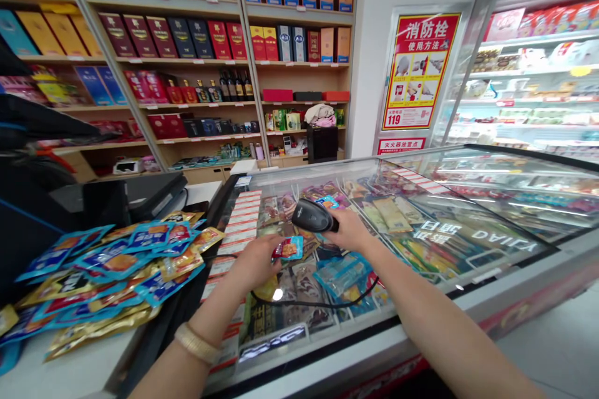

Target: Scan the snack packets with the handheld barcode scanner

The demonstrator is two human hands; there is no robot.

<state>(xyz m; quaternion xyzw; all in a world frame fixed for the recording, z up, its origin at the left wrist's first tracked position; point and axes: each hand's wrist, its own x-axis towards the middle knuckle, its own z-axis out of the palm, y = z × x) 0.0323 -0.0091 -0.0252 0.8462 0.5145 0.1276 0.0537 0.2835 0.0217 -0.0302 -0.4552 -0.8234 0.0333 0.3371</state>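
Observation:
In my left hand is a small red and blue snack packet, pinched by one end above the glass lid. My right hand grips a black handheld barcode scanner by its handle, its head pointing left, just above and to the right of the packet. The scanner's black cable loops over the freezer glass. Another small blue packet shows just behind the scanner. On the counter at left lies a pile of blue and gold snack packets.
Under my hands stands a glass-topped chest freezer with wrapped ice creams inside. Price labels line its left side. Dark checkout equipment stands behind the packet pile. Shelves of boxed bottles and a lit refrigerated display line the back.

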